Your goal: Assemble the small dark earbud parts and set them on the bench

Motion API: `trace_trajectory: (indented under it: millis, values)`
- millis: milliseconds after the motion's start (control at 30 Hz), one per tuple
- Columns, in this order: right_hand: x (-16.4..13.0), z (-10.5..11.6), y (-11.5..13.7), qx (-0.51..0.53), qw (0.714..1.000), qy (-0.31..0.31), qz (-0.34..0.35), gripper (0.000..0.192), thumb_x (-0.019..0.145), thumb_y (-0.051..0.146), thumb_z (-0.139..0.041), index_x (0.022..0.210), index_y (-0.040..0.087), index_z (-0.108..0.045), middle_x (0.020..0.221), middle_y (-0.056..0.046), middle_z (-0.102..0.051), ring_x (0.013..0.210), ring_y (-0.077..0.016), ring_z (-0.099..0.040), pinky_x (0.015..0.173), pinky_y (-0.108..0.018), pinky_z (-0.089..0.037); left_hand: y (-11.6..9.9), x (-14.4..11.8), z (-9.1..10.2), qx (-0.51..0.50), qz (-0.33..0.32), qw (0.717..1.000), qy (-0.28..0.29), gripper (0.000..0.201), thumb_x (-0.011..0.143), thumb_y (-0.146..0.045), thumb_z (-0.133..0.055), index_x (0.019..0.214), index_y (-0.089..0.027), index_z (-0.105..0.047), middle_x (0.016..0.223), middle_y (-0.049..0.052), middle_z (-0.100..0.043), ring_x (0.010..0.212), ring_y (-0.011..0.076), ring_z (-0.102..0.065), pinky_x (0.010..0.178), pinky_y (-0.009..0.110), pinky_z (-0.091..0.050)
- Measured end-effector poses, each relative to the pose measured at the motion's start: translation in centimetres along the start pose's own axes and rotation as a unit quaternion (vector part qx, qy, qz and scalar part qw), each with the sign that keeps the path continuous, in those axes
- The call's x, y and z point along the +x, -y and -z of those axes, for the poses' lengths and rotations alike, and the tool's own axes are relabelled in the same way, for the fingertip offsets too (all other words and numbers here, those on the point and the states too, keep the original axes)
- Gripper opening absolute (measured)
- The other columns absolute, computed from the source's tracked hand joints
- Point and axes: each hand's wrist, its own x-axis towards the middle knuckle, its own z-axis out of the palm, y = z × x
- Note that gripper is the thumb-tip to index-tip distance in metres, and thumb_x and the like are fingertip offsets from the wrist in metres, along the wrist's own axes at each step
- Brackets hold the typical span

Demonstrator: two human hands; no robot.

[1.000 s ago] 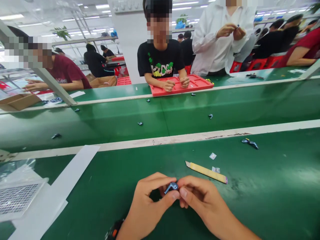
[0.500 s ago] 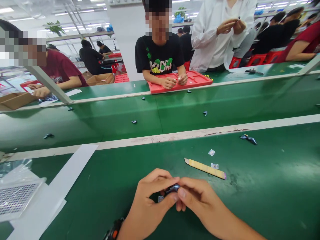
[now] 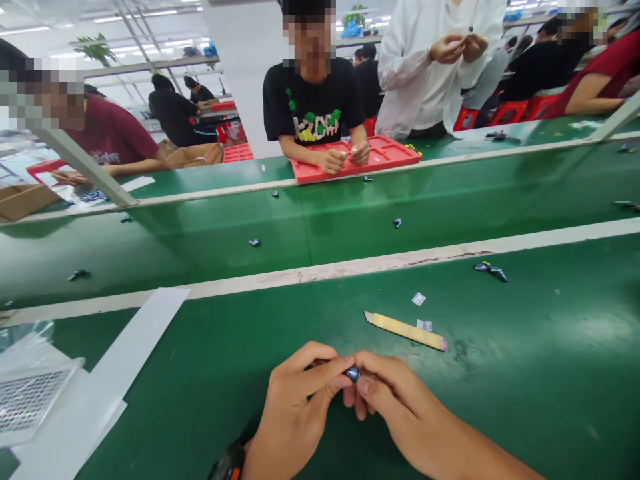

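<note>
A second ago the small dark-blue plastic part point(image 3: 353, 373) stood out between the fingertips, its stem slanting down to the left; now only a rounded end shows, the rest covered. The left hand point(image 3: 295, 407) and right hand point(image 3: 395, 400) have closed tighter together around it. The tiny sticker seen under the left thumb half a second ago is hidden, possibly pressed on.

I see a green surface point(image 3: 225, 360) bounded by a pale strip along its far edge. Lying directly on it: a yellow-handled blade tool point(image 3: 406, 331), two small paper labels point(image 3: 419, 299) near that tool, one of them just beside it, a small dark blue part point(image 3: 491, 270) at far right, and white sheets point(image 3: 135, 340) at left with a clear plastic bag point(image 3: 30, 393) on them.
</note>
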Motion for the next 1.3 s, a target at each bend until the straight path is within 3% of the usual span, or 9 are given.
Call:
trace_trajectory:
  millis: [300, 433, 600, 800, 1067, 1300]
  values:
    - [0.3, -0.5, -1.2, 0.058, 0.998, -0.003, 0.005, 0.027, 0.097, 0.015, -0.032, 0.076, 0.021, -0.047, 0.064, 0.004, -0.048, 0.059, -0.0121, -0.048, 0.058, -0.024, -0.039, 0.4, -0.6, -0.8, 0.064, 0.014, 0.998, -0.017, 0.025, 0.088, -0.008, -0.065, 0.097, -0.024, -0.082, 0.078, 0.001, -0.073, 0.064, 0.0112, -0.067, 0.059, 0.016, -0.053]
    - [0.4, -0.7, -1.1, 0.047, 0.998, -0.022, 0.047, 0.028, 0.100, 0.020, -0.031, 0.075, 0.022, -0.043, 0.066, 0.004, -0.045, 0.061, -0.0123, -0.044, 0.059, -0.025, -0.037, 0.2, -0.3, -1.0, 0.050, 0.035, 0.998, -0.034, 0.024, 0.088, -0.010, -0.065, 0.095, -0.024, -0.082, 0.074, 0.001, -0.073, 0.060, 0.0110, -0.067, 0.055, 0.016, -0.052]
    - [0.5, -0.6, -0.1, 0.036, 0.997, -0.028, 0.060, 0.034, 0.104, 0.035, -0.031, 0.076, 0.021, -0.045, 0.069, 0.002, -0.050, 0.064, -0.0137, -0.050, 0.062, -0.026, -0.041, -0.1, 0.2, -0.8, 0.010, 0.057, 0.997, -0.048, 0.020, 0.090, -0.017, -0.065, 0.100, -0.025, -0.082, 0.076, 0.001, -0.074, 0.062, 0.0125, -0.068, 0.054, 0.018, -0.051]
    - [0.1, -0.2, 0.4, -0.009, 0.996, -0.022, 0.088, 0.034, 0.105, 0.037, -0.031, 0.078, 0.022, -0.045, 0.071, 0.001, -0.052, 0.066, -0.0144, -0.050, 0.064, -0.027, -0.041, -0.4, 0.1, -0.9, -0.006, 0.043, 0.998, -0.042, 0.026, 0.093, -0.014, -0.061, 0.107, -0.026, -0.079, 0.083, 0.001, -0.074, 0.070, 0.0117, -0.068, 0.061, 0.017, -0.052]
    - [0.1, -0.4, 0.1, -0.049, 0.995, -0.042, 0.081, 0.036, 0.106, 0.039, -0.031, 0.077, 0.022, -0.045, 0.071, 0.001, -0.053, 0.066, -0.0141, -0.053, 0.064, -0.027, -0.042, -0.1, -0.7, -1.0, 0.031, 0.069, 0.996, -0.053, 0.034, 0.092, -0.015, -0.061, 0.122, -0.027, -0.072, 0.080, -0.001, -0.075, 0.064, 0.0115, -0.067, 0.065, 0.020, -0.056]
    - [0.4, -0.4, -0.3, -0.068, 0.989, -0.080, 0.100, 0.038, 0.105, 0.037, -0.037, 0.071, 0.022, -0.044, 0.065, 0.004, -0.046, 0.059, -0.0124, -0.045, 0.057, -0.026, -0.036, -0.4, -0.1, -1.0, 0.010, 0.039, 0.998, -0.037, 0.029, 0.088, -0.007, -0.063, 0.108, -0.025, -0.076, 0.088, 0.001, -0.073, 0.071, 0.0103, -0.067, 0.066, 0.016, -0.055]
